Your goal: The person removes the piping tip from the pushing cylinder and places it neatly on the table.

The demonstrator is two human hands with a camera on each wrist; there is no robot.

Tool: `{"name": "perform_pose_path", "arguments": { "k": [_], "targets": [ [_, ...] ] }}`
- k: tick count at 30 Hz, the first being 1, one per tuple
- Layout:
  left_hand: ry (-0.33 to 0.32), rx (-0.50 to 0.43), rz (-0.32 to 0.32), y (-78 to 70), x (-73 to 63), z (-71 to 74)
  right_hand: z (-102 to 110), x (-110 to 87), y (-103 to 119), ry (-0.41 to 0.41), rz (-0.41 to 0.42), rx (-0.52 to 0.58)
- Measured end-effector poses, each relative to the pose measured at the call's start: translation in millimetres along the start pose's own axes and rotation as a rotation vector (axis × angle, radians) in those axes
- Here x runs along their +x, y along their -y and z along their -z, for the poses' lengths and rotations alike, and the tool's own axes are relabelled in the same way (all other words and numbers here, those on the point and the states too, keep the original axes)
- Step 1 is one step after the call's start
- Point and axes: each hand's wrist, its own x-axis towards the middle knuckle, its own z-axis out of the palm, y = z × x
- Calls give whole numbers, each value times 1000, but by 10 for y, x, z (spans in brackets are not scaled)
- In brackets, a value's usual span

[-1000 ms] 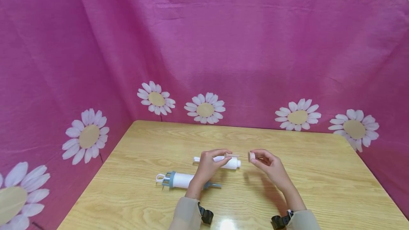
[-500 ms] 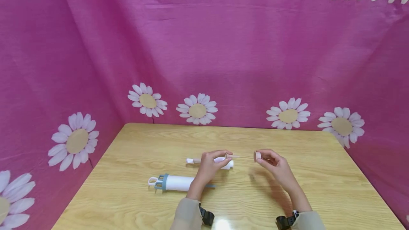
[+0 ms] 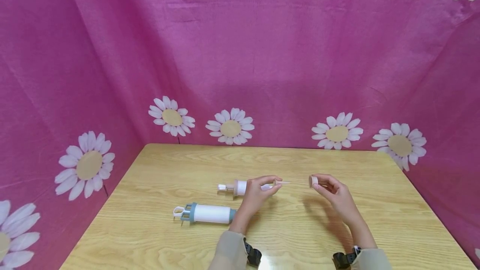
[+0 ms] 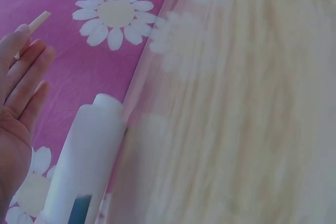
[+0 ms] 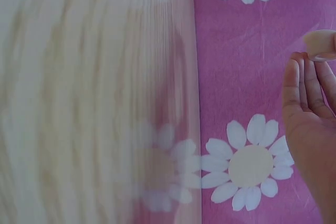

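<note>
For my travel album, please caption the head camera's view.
Left hand holds a thin-tipped piece, right hand a short cylinder, above a wooden table.

Head view bright and even; white glare on the table point(image 3: 390, 203) near the bottom edge, soft shadow below the right hand point(image 3: 339, 198). The 2 wrist views are hazy, the table pale, mirroring flowers point(image 4: 115, 14).

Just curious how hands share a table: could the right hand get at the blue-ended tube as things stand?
Probably not easily: the right hand pinches a round piece, and the left arm stands between it and the tube.
</note>
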Motion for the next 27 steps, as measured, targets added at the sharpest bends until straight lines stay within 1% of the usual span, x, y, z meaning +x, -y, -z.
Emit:
{"name": "perform_pose_path", "arguments": {
  "k": [4, 10, 14, 18, 21, 27],
  "targets": [
    [3, -4, -31, 9, 19, -92, 81, -27, -3, -16, -5, 3],
    [6, 11, -50, -10, 35, -218, 218, -85, -39, -30, -18, 8],
    [15, 8, -41, -23, 48, -314, 309, -115, -93, -35, -15, 22],
    [24, -4, -23, -24, 61, -400, 384, -143, -131, -51, -6, 31],
    [36, -15, -3, -16, 59, -449, 424, -166, -143, -63, -14, 34],
    [34, -2, -11, -15, 51, -508, 481, -194, -184, -82, -18, 32]
  ]
}}
